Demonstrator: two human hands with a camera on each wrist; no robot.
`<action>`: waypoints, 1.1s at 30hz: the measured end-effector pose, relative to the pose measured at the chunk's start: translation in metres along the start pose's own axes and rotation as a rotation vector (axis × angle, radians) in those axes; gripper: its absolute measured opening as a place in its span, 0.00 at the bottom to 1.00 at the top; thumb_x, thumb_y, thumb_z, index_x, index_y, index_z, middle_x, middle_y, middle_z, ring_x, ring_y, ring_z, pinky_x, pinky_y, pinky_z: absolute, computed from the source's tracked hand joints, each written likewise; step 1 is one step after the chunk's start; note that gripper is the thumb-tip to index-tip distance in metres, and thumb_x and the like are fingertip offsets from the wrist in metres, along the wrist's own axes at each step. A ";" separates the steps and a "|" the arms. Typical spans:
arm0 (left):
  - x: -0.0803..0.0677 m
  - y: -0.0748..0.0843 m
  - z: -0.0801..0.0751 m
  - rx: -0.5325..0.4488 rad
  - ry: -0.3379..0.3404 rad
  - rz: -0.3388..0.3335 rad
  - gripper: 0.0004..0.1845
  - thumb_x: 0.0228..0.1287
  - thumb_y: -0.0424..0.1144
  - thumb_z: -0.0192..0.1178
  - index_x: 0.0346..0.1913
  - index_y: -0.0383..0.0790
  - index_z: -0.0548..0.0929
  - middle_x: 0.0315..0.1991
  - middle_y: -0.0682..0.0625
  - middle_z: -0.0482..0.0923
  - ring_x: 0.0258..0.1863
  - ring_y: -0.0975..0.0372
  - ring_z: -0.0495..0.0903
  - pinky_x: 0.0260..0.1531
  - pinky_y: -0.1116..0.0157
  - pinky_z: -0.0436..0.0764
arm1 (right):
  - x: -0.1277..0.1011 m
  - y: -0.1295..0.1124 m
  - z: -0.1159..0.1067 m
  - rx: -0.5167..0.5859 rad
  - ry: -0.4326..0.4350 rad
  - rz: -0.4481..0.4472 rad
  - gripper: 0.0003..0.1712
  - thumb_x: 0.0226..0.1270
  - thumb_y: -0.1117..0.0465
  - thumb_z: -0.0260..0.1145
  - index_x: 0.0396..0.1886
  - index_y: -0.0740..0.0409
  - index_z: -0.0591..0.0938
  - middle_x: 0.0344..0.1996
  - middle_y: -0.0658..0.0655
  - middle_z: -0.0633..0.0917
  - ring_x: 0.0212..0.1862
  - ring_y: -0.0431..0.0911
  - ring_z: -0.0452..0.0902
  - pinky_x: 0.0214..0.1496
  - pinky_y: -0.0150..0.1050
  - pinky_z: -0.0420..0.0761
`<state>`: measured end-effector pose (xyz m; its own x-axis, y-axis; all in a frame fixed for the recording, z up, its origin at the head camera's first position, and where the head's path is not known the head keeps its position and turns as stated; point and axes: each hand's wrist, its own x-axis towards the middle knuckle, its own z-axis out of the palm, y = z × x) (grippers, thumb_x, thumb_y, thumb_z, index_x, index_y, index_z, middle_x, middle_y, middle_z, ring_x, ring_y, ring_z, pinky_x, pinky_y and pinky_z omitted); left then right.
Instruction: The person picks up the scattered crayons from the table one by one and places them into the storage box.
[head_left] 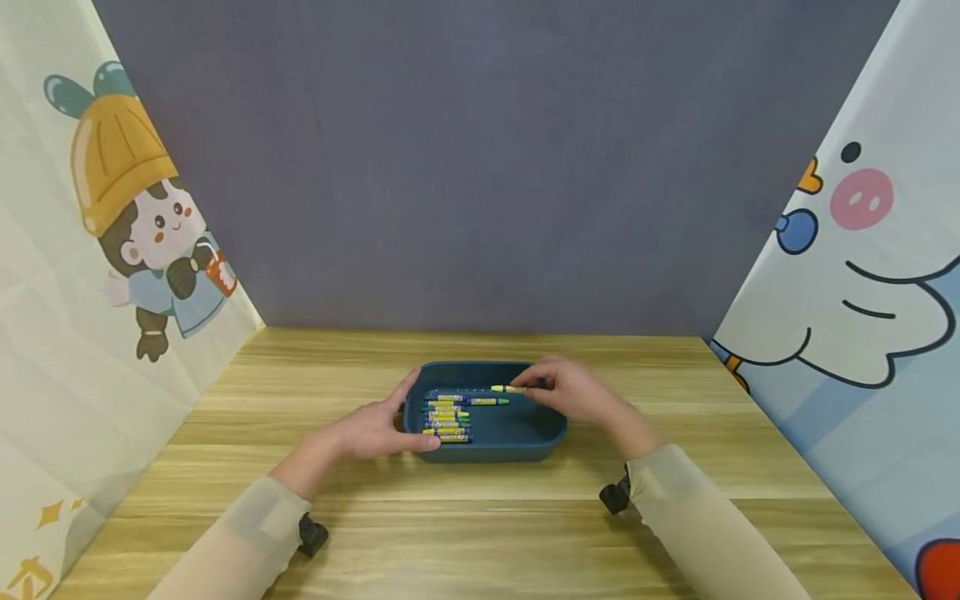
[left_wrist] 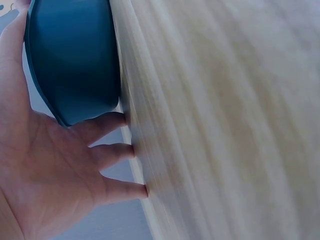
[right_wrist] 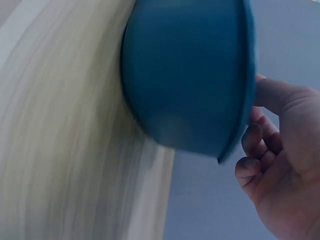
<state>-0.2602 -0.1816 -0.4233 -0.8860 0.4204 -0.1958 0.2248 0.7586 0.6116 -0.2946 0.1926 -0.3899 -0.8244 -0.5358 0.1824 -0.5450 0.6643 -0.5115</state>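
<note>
Our left hand [head_left: 375, 429] cups the near-left corner of the dark blue plastic tray [head_left: 525, 446], fingers curved against its wall, steadying it on the pale wooden table [head_left: 480, 525]. Farther in, our right hand [head_left: 573, 392] pinches a yellow-wrapped crayon [head_left: 507, 388] above the tray's far rim. Its long axis runs left-right, tip leftward; we judge it best lowered parallel beside the row of crayons [head_left: 447, 417].

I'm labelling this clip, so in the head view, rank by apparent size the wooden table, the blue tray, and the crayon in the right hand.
1. Wooden table, largest.
2. Blue tray.
3. Yellow-green crayon, pinched by the right hand, smallest.
</note>
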 end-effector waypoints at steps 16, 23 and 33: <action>0.001 0.001 -0.001 -0.021 0.006 -0.002 0.73 0.59 0.78 0.71 0.91 0.62 0.31 0.80 0.26 0.67 0.69 0.38 0.81 0.71 0.37 0.75 | 0.030 -0.011 0.035 -0.203 -0.167 0.014 0.12 0.82 0.60 0.70 0.56 0.40 0.93 0.49 0.47 0.87 0.45 0.41 0.80 0.51 0.44 0.82; 0.001 0.000 0.001 -0.023 0.008 -0.010 0.72 0.60 0.78 0.71 0.91 0.65 0.30 0.81 0.26 0.67 0.70 0.37 0.80 0.72 0.37 0.74 | 0.035 -0.016 0.040 -0.267 -0.192 0.057 0.12 0.79 0.61 0.73 0.53 0.39 0.94 0.48 0.48 0.88 0.46 0.44 0.82 0.53 0.49 0.84; 0.002 0.001 0.001 -0.019 0.005 -0.014 0.71 0.61 0.77 0.70 0.90 0.66 0.29 0.81 0.27 0.67 0.70 0.37 0.80 0.72 0.37 0.75 | 0.039 -0.013 0.051 -0.343 -0.175 0.088 0.12 0.76 0.57 0.76 0.52 0.34 0.94 0.49 0.45 0.90 0.46 0.42 0.85 0.52 0.46 0.86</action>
<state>-0.2611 -0.1795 -0.4234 -0.8912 0.4070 -0.2004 0.2045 0.7547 0.6234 -0.3120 0.1368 -0.4193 -0.8480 -0.5298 -0.0112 -0.5169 0.8316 -0.2033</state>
